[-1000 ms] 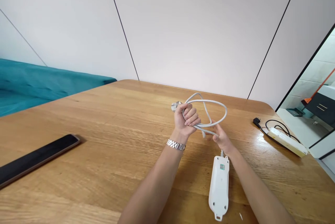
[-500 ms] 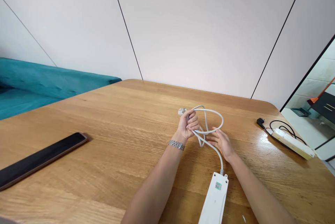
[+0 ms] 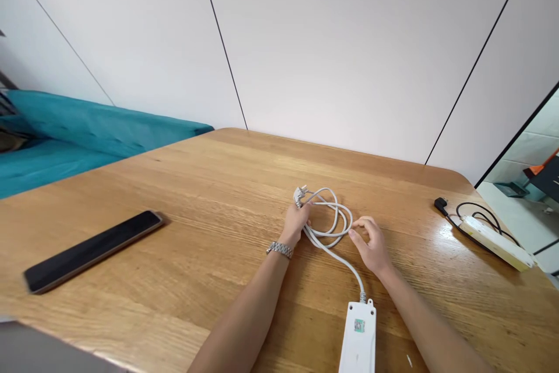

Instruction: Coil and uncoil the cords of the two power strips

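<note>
A white power cord [image 3: 335, 255] lies in loose loops on the wooden table and runs down to a white power strip [image 3: 358, 341] near the front edge. My left hand [image 3: 297, 223], with a metal-band watch at the wrist, is closed around the gathered cord on the left side of the loops. Just beyond its fingers sticks out the cord's plug [image 3: 299, 195], prongs pointing away. On the right side of the loops, my right hand [image 3: 371, 245] has its thumb and fingertips at the cord, pinching its outer bend.
A dark phone [image 3: 94, 251] lies on the table [image 3: 174, 291] at the left. Toward the right edge is another white power strip [image 3: 498, 242] with a black cord and black plug [image 3: 441, 205]. Behind the table rises a white wall; a teal sofa [image 3: 87, 128] stands at left.
Both hands have lowered the cord, and its loops now rest on the tabletop. The right hand has gone from open fingers behind the cord to pinching its outer bend.
</note>
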